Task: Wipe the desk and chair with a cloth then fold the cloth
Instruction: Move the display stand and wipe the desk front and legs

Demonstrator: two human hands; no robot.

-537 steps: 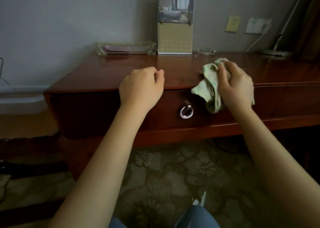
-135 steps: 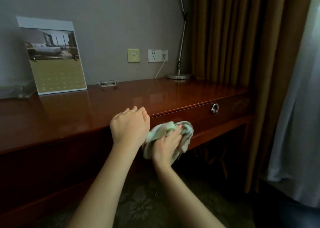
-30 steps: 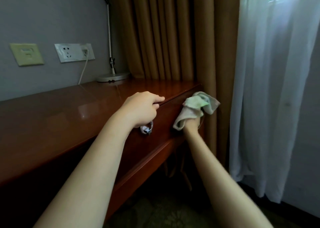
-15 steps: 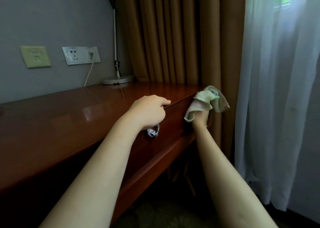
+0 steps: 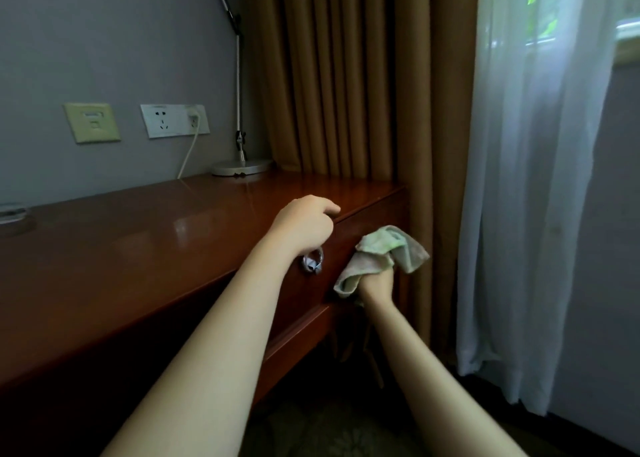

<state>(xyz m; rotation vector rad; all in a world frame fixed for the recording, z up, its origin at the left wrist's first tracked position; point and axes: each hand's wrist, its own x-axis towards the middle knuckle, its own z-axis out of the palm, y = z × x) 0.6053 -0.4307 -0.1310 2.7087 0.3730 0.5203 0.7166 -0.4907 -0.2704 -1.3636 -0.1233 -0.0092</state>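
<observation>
**A:** What lines the left side?

**B:** A small glass dish (image 5: pixel 12 214) at the far edge of the desk (image 5: pixel 138 248). On the wall there is a switch plate (image 5: pixel 91 122) and a socket (image 5: pixel 175 120), with a cord (image 5: pixel 188 155) dropping behind the desk. A lamp base (image 5: pixel 242 168) stands in the back corner. Everything hugs the wall, which I'd say keeps it out of the way of wiping.

**A:** And the left hand?

**B:** The left hand (image 5: pixel 304 224) rests on the desk's front edge, just above the drawer's ring pull (image 5: pixel 313 264). Its fingers are curled into a loose fist, the forefinger lies along the edge, and it holds nothing. It looks like a prop, steadying the person as they lean toward the corner.

**A:** Where is the cloth?

**B:** The cloth (image 5: pixel 384 248) is bunched in the right hand (image 5: pixel 377 283), whose fingers wrap round its lower part. It is pressed against the drawer front near the desk's right end, just beside the brown curtain (image 5: pixel 346 75). Wadding it up gives a firm pad to push with (loose corners flop out above and to the right). A sheer curtain (image 5: pixel 530 144) hangs further right.

**A:** How far along is the job?

**B:** My guess is that the desk's front face is being finished at its right end. The chair is not plainly in view and the cloth is crumpled, so the chair and the folding look undone.
</observation>
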